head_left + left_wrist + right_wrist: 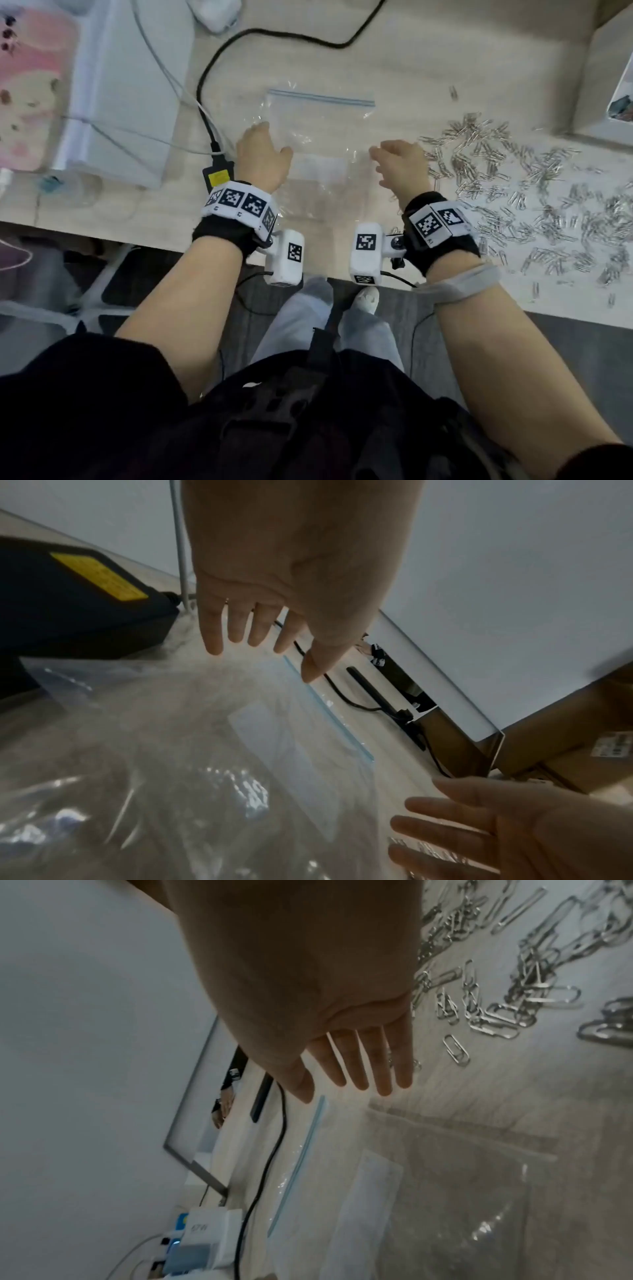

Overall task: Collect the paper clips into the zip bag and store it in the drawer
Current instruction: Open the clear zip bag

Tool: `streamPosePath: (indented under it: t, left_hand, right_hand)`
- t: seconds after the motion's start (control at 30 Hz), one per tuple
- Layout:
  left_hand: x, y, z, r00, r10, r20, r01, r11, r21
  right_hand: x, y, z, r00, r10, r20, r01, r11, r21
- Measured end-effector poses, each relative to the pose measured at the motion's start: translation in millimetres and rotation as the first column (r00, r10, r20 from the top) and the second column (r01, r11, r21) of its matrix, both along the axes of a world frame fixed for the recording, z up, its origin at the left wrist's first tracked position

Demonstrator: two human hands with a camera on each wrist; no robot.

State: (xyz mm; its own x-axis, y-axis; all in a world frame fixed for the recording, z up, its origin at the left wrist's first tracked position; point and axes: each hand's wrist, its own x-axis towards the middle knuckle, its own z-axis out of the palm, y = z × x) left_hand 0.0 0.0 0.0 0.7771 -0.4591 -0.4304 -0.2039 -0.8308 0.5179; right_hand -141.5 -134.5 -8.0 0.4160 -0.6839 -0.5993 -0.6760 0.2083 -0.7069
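Observation:
A clear zip bag (pixel 322 137) with a blue zip strip lies flat on the light wooden table (pixel 394 61), its zip edge away from me. Silver paper clips (pixel 520 192) are scattered over the table to the bag's right. My left hand (pixel 262 154) hovers over the bag's left edge with straight fingers (pixel 240 626), holding nothing. My right hand (pixel 399 164) hovers over the bag's right edge, also with straight fingers (pixel 359 1064), empty. The bag (pixel 212 737) and its strip show in the left wrist view, and the bag (pixel 428 1191) beside clips (pixel 514 988) in the right wrist view.
A black power brick (pixel 219 176) with a yellow label and a black cable (pixel 212 68) lie left of the bag. A white box (pixel 113 89) stands at the far left. A cardboard box (pixel 609 68) sits at the back right.

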Motion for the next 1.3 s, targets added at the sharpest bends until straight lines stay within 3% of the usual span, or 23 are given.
streamPosePath:
  t: [0.2, 0.4, 0.63, 0.8, 0.97, 1.17, 1.3]
  left_hand:
    - [20.5, -7.4, -7.5, 0.983, 0.145, -0.116, -0.153, 0.986, -0.063]
    - [33.7, -13.1, -9.6, 0.979, 0.195, -0.067, -0.202, 0.971, -0.130]
    - [33.1, -16.6, 8.4, 0.959, 0.240, -0.149, -0.278, 0.896, -0.347]
    - [22.0, -16.5, 33.5, 0.979, 0.091, -0.181, -0.159, 0.896, -0.415]
    - [4.3, -17.9, 58.6, 0.992, 0.039, -0.118, -0.088, 0.890, -0.447]
    - [-28.5, -25.6, 90.0, 0.990, 0.141, -0.002, -0.130, 0.903, -0.409]
    - [-56.3, -34.3, 118.9, 0.977, 0.137, 0.165, -0.058, 0.910, -0.411]
  right_hand:
    - [14.0, 2.6, -11.2, 0.987, -0.159, -0.025, 0.159, 0.987, 0.026]
    - [20.3, -3.4, -10.5, 0.974, -0.225, 0.019, 0.223, 0.972, 0.074]
    - [18.0, -3.6, 31.0, 0.937, -0.270, 0.221, 0.222, 0.950, 0.218]
    - [4.9, -3.1, 60.2, 0.820, -0.373, 0.434, 0.318, 0.927, 0.196]
    - [-21.1, -4.4, 83.4, 0.768, -0.297, 0.567, 0.312, 0.947, 0.074]
    - [-53.1, -8.7, 108.2, 0.795, -0.224, 0.564, 0.290, 0.957, -0.029]
    - [-73.8, -11.8, 121.4, 0.797, -0.176, 0.578, 0.263, 0.962, -0.069]
